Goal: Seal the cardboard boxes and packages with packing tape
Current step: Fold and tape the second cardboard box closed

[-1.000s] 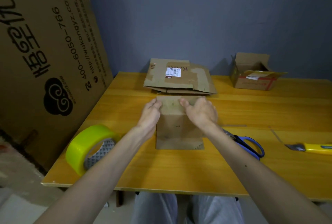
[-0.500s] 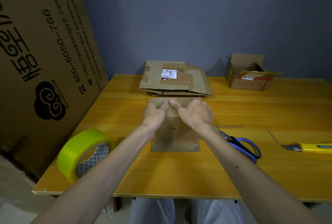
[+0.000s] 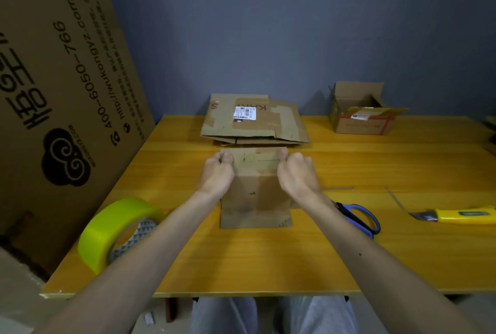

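The small box [image 3: 255, 197] stands upright in the middle of the bench [image 3: 241, 261], just in front of a flattened carton [image 3: 252, 121], and both hands are on its top. The left hand [image 3: 216, 175] has its fingers curled over the top edge at the left corner. The right hand [image 3: 296, 175] grips the same edge at the right corner, so the two hands are set apart across the width of the box and appear to be holding the top flaps down. The top face shows patches of old tape, but the line of the flap seam cannot be made out from here. What the coming move seems to turn on is the tape roll [image 3: 107, 229]. It stands on its edge at the near left of the bench, well apart from the box, to the left of the left forearm and closer to the person than either hand. That makes the left hand the nearer one for fetching it, reaching back and outward, while the right hand could keep the flaps closed. The scissors [image 3: 362, 218] lie just beside the right forearm, on the opposite side from the roll, so cutting would probably fall to the right hand.
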